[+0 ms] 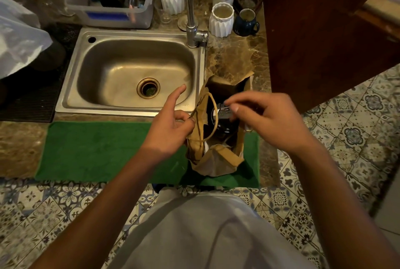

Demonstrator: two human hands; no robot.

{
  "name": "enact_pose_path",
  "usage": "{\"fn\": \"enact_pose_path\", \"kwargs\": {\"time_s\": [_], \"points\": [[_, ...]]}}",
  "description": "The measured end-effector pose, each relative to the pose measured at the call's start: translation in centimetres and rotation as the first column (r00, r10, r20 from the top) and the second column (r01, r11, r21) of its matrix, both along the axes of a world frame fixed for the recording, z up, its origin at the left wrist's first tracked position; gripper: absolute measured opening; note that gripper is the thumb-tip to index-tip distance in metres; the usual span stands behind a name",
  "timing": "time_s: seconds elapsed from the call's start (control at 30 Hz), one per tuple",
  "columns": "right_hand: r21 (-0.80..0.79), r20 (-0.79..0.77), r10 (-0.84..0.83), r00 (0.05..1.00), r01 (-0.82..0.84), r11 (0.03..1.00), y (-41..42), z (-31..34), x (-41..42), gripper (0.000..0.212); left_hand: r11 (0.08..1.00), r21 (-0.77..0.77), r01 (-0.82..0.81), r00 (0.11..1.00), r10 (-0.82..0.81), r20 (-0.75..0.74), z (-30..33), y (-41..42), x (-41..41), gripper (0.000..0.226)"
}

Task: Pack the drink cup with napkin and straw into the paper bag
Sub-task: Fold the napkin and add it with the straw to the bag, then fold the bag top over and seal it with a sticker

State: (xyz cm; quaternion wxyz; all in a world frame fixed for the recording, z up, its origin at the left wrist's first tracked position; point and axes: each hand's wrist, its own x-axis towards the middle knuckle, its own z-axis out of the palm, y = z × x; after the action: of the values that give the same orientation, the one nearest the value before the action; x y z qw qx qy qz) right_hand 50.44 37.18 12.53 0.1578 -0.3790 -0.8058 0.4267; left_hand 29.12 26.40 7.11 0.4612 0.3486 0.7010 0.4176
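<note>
Patterned floor tiles (357, 138), seemingly marble counter (233, 58)

I see both forearms bare, no sleeves, no rings or watch on left hand (171, 125) or right hand (270, 117); light grey top (205, 232) below.

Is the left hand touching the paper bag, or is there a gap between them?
Touching. In the head view the left hand pinches the paper bag at its left rim, by the handle loop.
</note>
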Motion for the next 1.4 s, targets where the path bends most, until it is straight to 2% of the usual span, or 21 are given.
{"fn": "enact_pose_path", "kwargs": {"time_s": [0.1, 0.17, 0.23, 0.37, 0.47, 0.7, 0.83, 1.23, 1.4], "points": [[-0.037, -0.233, -0.268, 0.935, 0.267, 0.963, 0.7, 0.5, 0.7, 0.02, 1.0, -0.003, -0.006, 1.0, 0.006, -0.005, 0.1, 0.0, -0.1, 0.08], [-0.075, -0.241, -0.403, 0.883, 0.397, 0.915, 1.3, 0.4, 1.3, 0.018, 1.0, -0.002, -0.011, 1.0, 0.011, 0.002, 0.3, 0.0, 0.2, 0.079], [-0.086, -0.162, -0.453, 0.877, 0.445, 0.892, 1.6, -0.2, 1.9, 0.014, 1.0, -0.002, -0.013, 1.0, 0.013, 0.012, 0.5, 0.0, 0.4, 0.079], [-0.116, 0.021, -0.415, 0.91, 0.414, 0.903, 0.9, -1.7, 2.3, 0.009, 1.0, 0.012, -0.013, 1.0, 0.013, 0.017, 0.6, 0.2, 0.8, 0.078], [-0.157, 0.072, -0.385, 0.92, 0.392, 0.906, 0.0, -2.5, 2.0, 0.013, 1.0, 0.014, 0.001, 1.0, -0.002, 0.002, 0.7, 0.4, 1.0, 0.076], [-0.224, 0.069, -0.366, 0.928, 0.372, 0.901, -1.0, -3.1, 1.2, 0.019, 1.0, 0.015, 0.007, 1.0, -0.007, -0.002, 1.1, 0.5, 1.4, 0.076], [-0.302, 0.026, -0.365, 0.931, 0.356, 0.885, -1.2, -2.7, 0.8, 0.016, 0.999, 0.022, 0.042, 0.998, -0.041, -0.057, 1.7, 0.9, 1.8, 0.075], [-0.371, 0.02, -0.411, 0.911, 0.389, 0.844, -2.3, -3.1, 0.2, 0.018, 0.985, 0.059, 0.16, 0.972, -0.146, -0.185, 2.9, 2.7, 2.6, 0.076], [-0.379, 0.006, -0.439, 0.898, 0.408, 0.83, -2.7, -3.0, -0.2, 0.016, 0.985, 0.059, 0.164, 0.97, -0.15, -0.191, 3.0, 2.9, 2.7, 0.075]]}}
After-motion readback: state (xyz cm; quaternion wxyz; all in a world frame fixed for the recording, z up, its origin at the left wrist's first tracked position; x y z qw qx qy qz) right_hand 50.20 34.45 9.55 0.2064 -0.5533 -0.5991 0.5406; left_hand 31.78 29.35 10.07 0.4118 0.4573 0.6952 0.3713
